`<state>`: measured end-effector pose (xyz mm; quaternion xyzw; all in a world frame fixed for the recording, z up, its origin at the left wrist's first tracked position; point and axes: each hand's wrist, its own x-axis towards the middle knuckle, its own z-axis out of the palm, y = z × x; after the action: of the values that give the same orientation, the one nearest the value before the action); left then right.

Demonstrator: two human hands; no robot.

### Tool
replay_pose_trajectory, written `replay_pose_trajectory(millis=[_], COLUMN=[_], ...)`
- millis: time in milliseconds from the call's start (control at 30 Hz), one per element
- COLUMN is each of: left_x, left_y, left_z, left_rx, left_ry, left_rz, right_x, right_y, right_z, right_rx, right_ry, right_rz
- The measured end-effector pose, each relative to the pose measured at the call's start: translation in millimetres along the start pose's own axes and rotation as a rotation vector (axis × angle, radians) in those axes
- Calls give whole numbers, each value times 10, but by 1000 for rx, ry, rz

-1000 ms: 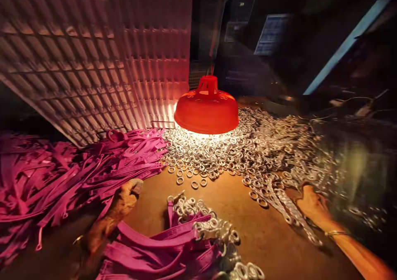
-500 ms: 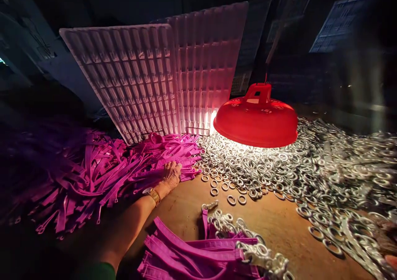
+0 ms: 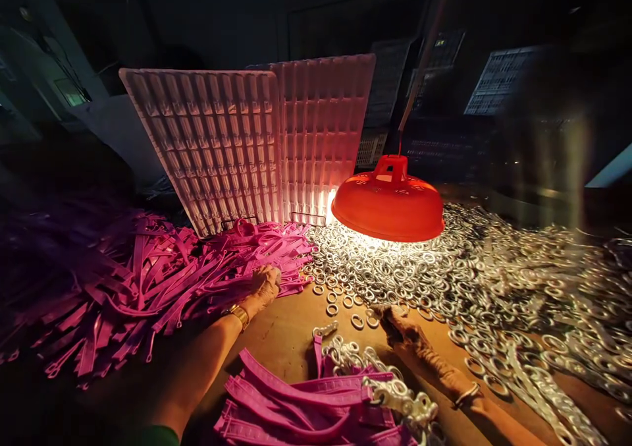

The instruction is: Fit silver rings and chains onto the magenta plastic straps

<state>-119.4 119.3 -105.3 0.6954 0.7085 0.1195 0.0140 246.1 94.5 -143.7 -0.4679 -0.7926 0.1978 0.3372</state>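
Observation:
My left hand (image 3: pixel 266 286) is closed at the right end of a heap of pink straps (image 3: pixel 168 275) with small loops at their tips. Its fingers curl over the strap ends; what lies under them is partly hidden. My right hand (image 3: pixel 402 331) reaches in from the lower right to the front edge of a wide pile of silver metal rings (image 3: pixel 415 268). A loose ring (image 3: pixel 372 317) lies at its fingertips. The fingers are in shadow, so their grip is unclear. Between my forearms lies a bundle of pink straps (image 3: pixel 291 400) with silver rings and chain pieces (image 3: pixel 399 396) at its right end.
A red lamp (image 3: pixel 390 205) hangs low over the rings and lights them. Two clear ribbed plastic trays (image 3: pixel 212 143) (image 3: pixel 320 130) stand upright behind the straps. Silver chain strips (image 3: pixel 548 393) lie on the brown tabletop (image 3: pixel 276 340) at the right. The background is dark.
My right hand has come in from the right edge to the front of the ring pile. The left hand stays at the straps, its fingers more curled. The camera view has shifted slightly.

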Motion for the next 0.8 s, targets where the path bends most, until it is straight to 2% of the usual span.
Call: replay_pose_trajectory(millis=[133, 300, 567, 733, 800], left_x=[-64, -54, -46, -93, -130], left_y=[41, 66, 121, 172, 202], left_z=[21, 17, -24, -63, -95], left_rx=[-22, -31, 44, 70, 60], left_ry=[-26, -40, -42, -43, -32], left_rz=[-10, -25, 62, 111, 124], right_x=[33, 49, 77, 119, 141], right_y=[-71, -184, -141, -263, -332], right_z=[71, -51, -59, -102, -98], right_rx=[65, 101, 181, 152, 53], right_ry=[-8, -36, -73, -119, -68], right_rz=[2, 98, 209, 211, 200])
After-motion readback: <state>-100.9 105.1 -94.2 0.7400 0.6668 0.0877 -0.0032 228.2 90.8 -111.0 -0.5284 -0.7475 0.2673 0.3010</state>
